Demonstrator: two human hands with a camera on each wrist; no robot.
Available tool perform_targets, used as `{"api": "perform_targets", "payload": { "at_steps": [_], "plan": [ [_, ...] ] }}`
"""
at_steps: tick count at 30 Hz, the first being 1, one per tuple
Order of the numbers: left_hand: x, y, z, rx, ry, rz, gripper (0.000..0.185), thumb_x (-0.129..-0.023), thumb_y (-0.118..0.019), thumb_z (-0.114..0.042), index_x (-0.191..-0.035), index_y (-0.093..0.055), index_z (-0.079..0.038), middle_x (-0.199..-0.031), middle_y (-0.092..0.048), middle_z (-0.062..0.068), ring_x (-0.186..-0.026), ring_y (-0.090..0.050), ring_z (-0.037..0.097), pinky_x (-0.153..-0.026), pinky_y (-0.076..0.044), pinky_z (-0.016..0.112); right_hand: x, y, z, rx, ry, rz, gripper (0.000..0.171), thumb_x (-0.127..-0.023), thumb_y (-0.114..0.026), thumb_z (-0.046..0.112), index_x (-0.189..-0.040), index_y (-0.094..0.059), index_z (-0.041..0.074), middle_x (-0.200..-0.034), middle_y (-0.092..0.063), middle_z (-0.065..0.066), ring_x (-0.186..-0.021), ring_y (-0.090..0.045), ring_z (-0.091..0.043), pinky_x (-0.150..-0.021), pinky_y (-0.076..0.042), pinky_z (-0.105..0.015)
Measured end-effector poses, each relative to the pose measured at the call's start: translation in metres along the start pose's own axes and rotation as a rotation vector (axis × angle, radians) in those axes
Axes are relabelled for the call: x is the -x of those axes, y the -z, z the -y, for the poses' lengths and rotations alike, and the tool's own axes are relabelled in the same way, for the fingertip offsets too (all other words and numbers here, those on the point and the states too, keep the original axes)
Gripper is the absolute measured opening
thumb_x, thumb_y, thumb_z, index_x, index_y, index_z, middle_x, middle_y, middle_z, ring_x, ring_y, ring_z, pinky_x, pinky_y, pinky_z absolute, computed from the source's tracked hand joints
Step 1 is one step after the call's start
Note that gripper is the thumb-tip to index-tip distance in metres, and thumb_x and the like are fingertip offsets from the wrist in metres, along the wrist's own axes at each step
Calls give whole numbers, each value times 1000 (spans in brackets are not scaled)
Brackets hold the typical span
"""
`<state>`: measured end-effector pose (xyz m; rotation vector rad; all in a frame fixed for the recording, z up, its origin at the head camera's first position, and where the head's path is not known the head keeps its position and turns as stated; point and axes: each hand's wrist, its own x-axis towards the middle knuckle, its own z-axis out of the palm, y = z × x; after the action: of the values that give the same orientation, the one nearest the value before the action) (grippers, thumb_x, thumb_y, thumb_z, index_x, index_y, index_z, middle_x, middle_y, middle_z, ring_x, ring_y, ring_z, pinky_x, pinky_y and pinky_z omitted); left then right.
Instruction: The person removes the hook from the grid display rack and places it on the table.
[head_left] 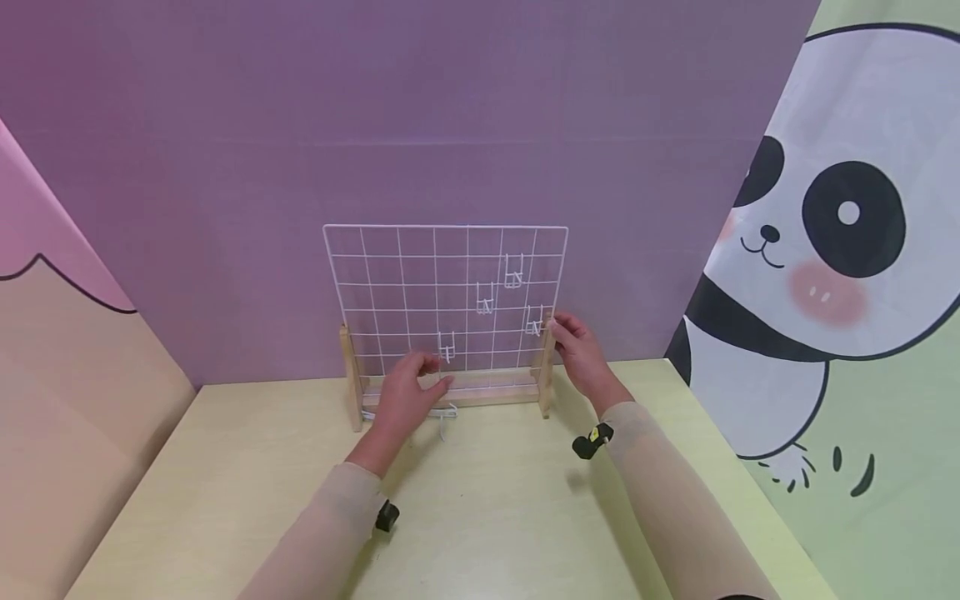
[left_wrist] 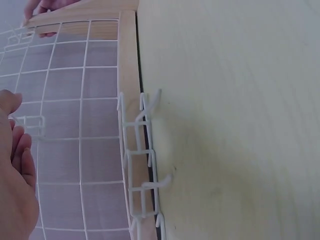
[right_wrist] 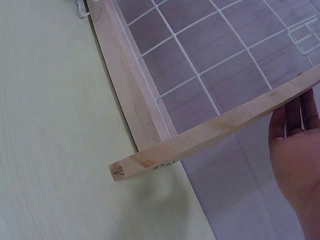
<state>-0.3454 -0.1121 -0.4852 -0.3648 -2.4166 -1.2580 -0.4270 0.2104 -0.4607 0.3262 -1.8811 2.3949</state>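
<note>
A white wire grid panel (head_left: 420, 297) stands upright in a pale wooden stand. Several white wire hooks hang on its right half, among them an upper one (head_left: 513, 277) and a lowest one (head_left: 447, 346). My left hand (head_left: 411, 390) is in front of the lower grid beside that lowest hook, thumb and fingers apart with nothing between them. My right hand (head_left: 587, 360) holds the upper end of the right wooden post (head_left: 547, 371), fingers reaching behind it. In the right wrist view the thumb is hidden.
Loose white hooks (left_wrist: 141, 155) lie in a row along the stand's bottom rail (left_wrist: 131, 60), at its left front. The stand is near the back of a pale wooden table (head_left: 480, 508), close to a purple backdrop (head_left: 450, 108). A panda picture (head_left: 795, 333) covers the right wall.
</note>
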Motion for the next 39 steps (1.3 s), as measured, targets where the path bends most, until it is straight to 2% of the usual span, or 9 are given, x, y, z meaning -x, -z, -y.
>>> {"api": "perform_targets", "payload": {
  "at_steps": [9,14,22,25,31,35,39],
  "plan": [
    [-4,-3,-7,29,-78,-78,24,-98,-86,-15,-116,-73,-6,-114,-71,9,-110,-69,30,-102,-59,49,-1,0,-2,-30,8,2,14,-113,-61,7,-115,-72,17,-105,-73,6,-103,-65,-12,-96,-52,-27],
    [-6,-3,-10,27,-83,-79,26,-98,-86,-15,-117,-74,-3,-114,-71,9,-110,-69,30,-102,-61,50,0,-1,-2,-35,21,4,14,-113,-60,7,-116,-72,14,-106,-73,6,-104,-65,-12,-97,-52,-26],
    [-10,-3,-11,11,-129,-90,18,-97,-85,-7,-112,-76,-4,-112,-74,9,-106,-73,29,-98,-63,48,0,-1,-2,-24,21,21,20,-114,-60,8,-112,-74,22,-109,-72,7,-107,-63,-12,-100,-50,-27],
    [-11,-4,-10,11,-135,-95,14,-97,-84,-4,-110,-78,-5,-110,-75,9,-104,-74,29,-96,-63,47,0,-1,-1,-21,20,18,17,-114,-60,8,-115,-73,18,-109,-72,7,-108,-63,-12,-100,-50,-27],
    [-14,-5,-8,3,-149,-114,10,-97,-83,-5,-107,-80,-5,-106,-77,8,-101,-75,28,-94,-64,46,-2,-2,0,-21,19,3,16,-115,-58,7,-127,-69,3,-109,-72,7,-106,-64,-12,-99,-51,-27],
    [-16,-4,-8,2,-193,-146,9,-97,-85,-5,-105,-82,-6,-103,-78,7,-99,-76,27,-91,-65,45,-2,-2,0,-6,14,1,20,-115,-57,7,-132,-66,-1,-109,-71,9,-108,-63,-10,-101,-50,-26],
    [-18,-2,-10,-5,-261,-175,7,-97,-86,-5,-103,-82,-5,-100,-79,6,-97,-76,26,-87,-65,45,-2,0,0,-9,8,-2,20,-115,-57,8,-131,-67,0,-110,-71,8,-107,-63,-11,-100,-50,-26]
  ]
}}
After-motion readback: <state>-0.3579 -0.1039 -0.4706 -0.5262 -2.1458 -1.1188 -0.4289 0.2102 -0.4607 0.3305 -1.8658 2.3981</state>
